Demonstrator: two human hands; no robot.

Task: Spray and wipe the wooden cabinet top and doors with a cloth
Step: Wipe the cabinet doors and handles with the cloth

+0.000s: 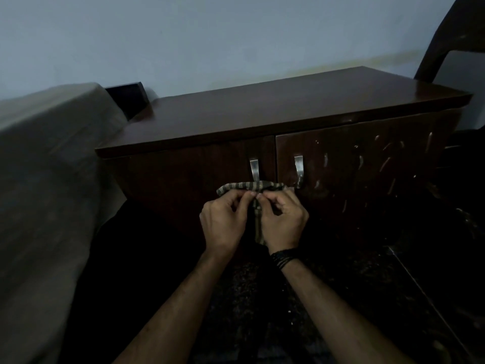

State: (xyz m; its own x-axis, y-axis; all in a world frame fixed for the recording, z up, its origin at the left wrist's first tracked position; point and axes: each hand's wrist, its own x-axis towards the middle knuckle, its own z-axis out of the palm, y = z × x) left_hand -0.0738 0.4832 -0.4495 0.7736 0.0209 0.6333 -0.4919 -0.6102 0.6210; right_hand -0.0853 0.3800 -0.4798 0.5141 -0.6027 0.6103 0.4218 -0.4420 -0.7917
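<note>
Pinching striped cloth (252, 187) with both hands' fingers (245, 197), cabinet handles (255, 170) behind, sofa (47, 179) left

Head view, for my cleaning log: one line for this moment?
left hand: pinches cloth | right hand: pinches cloth | right door: streaked wet

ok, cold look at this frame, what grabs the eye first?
Both hands meet at centre, left hand and right hand pinching a striped cloth in front of the cabinet, just below its two metal handles. Next, the wet streaks and drops on the right door; the left door looks plain and dark.
</note>
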